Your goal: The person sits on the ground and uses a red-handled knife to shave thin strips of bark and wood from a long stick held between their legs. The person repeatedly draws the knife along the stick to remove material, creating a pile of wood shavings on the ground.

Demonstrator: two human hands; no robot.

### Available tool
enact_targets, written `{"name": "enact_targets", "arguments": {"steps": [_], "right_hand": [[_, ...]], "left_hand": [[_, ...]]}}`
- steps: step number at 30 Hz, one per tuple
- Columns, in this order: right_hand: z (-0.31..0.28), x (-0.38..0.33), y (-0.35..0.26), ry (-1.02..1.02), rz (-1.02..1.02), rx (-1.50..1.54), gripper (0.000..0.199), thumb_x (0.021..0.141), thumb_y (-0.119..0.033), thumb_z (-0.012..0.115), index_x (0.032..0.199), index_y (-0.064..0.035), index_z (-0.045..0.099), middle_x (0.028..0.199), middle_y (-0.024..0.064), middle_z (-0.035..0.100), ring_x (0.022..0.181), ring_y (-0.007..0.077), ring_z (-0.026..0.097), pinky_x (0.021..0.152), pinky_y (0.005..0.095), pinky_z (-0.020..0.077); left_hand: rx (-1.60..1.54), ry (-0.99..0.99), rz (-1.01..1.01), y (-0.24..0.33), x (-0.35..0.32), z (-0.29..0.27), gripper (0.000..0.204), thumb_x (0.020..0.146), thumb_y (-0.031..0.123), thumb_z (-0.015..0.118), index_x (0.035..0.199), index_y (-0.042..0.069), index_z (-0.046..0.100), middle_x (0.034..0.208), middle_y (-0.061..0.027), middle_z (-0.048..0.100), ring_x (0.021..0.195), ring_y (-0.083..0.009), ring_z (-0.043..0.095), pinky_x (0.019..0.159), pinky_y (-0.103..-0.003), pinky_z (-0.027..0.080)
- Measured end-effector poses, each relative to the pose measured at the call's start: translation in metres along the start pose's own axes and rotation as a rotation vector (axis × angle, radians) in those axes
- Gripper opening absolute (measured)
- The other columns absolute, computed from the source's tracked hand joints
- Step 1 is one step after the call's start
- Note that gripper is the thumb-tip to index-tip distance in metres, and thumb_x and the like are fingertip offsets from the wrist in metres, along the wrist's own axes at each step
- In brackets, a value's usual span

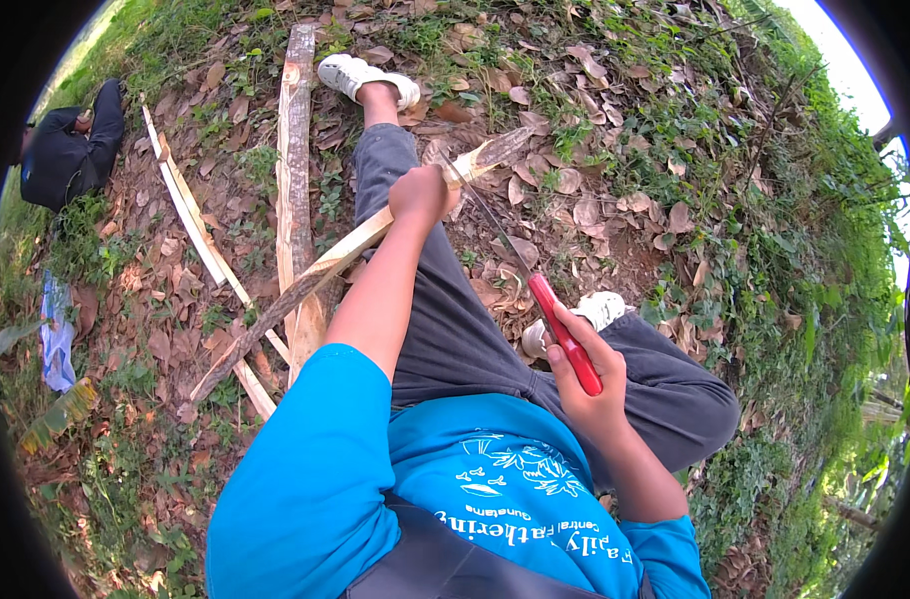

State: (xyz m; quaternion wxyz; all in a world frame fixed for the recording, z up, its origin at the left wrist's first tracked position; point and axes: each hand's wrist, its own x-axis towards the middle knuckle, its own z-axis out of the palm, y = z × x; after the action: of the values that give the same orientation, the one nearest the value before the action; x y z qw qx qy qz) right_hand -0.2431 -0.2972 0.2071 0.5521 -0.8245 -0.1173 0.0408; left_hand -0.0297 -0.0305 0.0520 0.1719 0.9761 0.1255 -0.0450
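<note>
A long split wooden stick [350, 243], pale on its cut faces with grey bark at both ends, slants from lower left to upper right across my outstretched leg. My left hand [421, 196] is closed around it near its upper end. In my right hand [593, 384] is a long-bladed bush knife [565, 334] with a red handle, the thumb lying along the grip. Its thin dark blade points up and left and crosses the stick just beyond my left fist. Whether the edge bites into the wood I cannot tell.
A long bark-edged board [293, 140] lies ahead, beside my white shoe [360, 78]. Thin split strips [190, 205] lie left of it. Farther left are a person in dark clothes [73, 150] and a blue-white plastic sheet or bag [57, 334]. Dry leaves and grass cover the ground.
</note>
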Motion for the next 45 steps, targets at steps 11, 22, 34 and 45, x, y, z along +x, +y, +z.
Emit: {"name": "enact_targets", "arguments": {"steps": [11, 22, 34, 45], "right_hand": [[0.005, 0.038, 0.015, -0.011, 0.147, 0.118, 0.047, 0.099, -0.003, 0.068, 0.146, -0.0054, 0.062, 0.11, 0.007, 0.075, 0.085, 0.0052, 0.063, 0.078, 0.0231, 0.052], [0.011, 0.057, 0.008, -0.007, 0.006, -0.011, 0.048, 0.096, -0.002, 0.069, 0.143, -0.0077, 0.064, 0.104, 0.0104, 0.075, 0.083, 0.0066, 0.063, 0.077, 0.0252, 0.0513], [0.064, 0.133, 0.054, 0.006, -0.008, 0.017, 0.05, 0.096, -0.007, 0.069, 0.146, -0.0111, 0.062, 0.114, 0.0155, 0.075, 0.093, 0.0125, 0.068, 0.085, 0.0286, 0.0532], [-0.017, 0.025, 0.006, -0.008, 0.036, -0.017, 0.049, 0.095, 0.002, 0.067, 0.144, -0.0012, 0.061, 0.121, 0.0148, 0.075, 0.098, 0.0123, 0.07, 0.088, 0.0264, 0.0525]], "left_hand": [[-0.012, 0.034, 0.039, -0.001, -0.004, 0.002, 0.034, 0.083, 0.042, 0.078, 0.096, 0.01, 0.079, 0.094, -0.0152, 0.079, 0.09, -0.0339, 0.077, 0.077, -0.046, 0.063], [-0.036, 0.073, 0.066, 0.004, -0.018, 0.01, 0.03, 0.083, 0.041, 0.077, 0.093, 0.013, 0.079, 0.089, -0.0137, 0.078, 0.085, -0.0351, 0.077, 0.075, -0.047, 0.063], [-0.017, 0.086, 0.049, 0.001, -0.01, 0.009, 0.035, 0.081, 0.046, 0.077, 0.093, 0.013, 0.077, 0.086, -0.0148, 0.077, 0.084, -0.0369, 0.077, 0.073, -0.048, 0.062], [0.021, 0.141, 0.068, 0.006, -0.011, 0.017, 0.027, 0.082, 0.039, 0.08, 0.09, 0.014, 0.077, 0.084, -0.012, 0.077, 0.078, -0.0337, 0.077, 0.067, -0.046, 0.062]]}}
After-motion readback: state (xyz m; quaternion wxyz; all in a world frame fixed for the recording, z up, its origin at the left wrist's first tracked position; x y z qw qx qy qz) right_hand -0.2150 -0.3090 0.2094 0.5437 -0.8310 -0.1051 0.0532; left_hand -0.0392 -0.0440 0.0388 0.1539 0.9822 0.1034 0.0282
